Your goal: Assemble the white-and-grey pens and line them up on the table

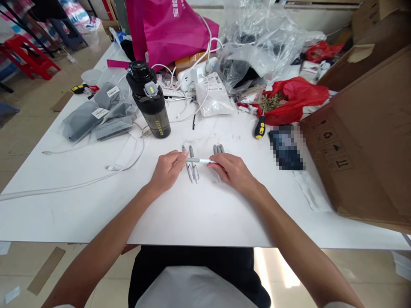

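My left grip (pixel 168 171) and right grip (pixel 234 173) are both closed on one gray marker pen (pixel 199 160), over the white worktop (pixel 192 218), and other marker pens (pixel 195 173) lie just under it.

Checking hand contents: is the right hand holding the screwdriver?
No, the screwdriver lies on the white table, apart from the right hand, whose fingers are at the marker pen.

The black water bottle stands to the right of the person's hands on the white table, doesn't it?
No: the head view shows the black water bottle to the left of the hands, beyond the left hand, on the white table.
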### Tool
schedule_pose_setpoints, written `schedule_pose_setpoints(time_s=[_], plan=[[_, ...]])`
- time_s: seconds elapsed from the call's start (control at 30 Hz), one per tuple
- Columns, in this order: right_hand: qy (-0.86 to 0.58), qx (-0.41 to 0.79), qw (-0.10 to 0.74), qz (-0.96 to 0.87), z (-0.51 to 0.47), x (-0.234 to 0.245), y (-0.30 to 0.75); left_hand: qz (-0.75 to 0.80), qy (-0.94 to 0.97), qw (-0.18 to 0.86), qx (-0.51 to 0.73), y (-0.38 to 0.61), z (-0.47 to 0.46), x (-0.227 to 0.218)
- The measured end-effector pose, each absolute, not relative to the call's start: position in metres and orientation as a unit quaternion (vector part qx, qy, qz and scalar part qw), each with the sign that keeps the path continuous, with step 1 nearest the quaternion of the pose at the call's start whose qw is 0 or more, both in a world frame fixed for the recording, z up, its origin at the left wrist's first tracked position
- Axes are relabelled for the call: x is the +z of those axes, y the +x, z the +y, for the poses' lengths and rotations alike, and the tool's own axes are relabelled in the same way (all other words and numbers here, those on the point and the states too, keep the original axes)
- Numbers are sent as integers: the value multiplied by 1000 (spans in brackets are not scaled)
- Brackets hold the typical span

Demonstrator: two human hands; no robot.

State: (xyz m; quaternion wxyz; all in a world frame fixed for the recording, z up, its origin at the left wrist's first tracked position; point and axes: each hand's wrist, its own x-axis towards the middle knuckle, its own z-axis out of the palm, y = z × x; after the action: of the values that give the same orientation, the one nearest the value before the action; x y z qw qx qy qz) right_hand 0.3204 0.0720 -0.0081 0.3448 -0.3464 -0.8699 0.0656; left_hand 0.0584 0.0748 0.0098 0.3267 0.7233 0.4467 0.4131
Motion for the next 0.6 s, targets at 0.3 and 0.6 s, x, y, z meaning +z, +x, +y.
schedule_pose_setpoints(time_s=[0.3,0.6], plan=[[-345,60,342,-872,74,-8,323,388,737,312,456,59,77,13],[-350,56,330,-875,72,-11,321,363,759,295,452,57,81,7]])
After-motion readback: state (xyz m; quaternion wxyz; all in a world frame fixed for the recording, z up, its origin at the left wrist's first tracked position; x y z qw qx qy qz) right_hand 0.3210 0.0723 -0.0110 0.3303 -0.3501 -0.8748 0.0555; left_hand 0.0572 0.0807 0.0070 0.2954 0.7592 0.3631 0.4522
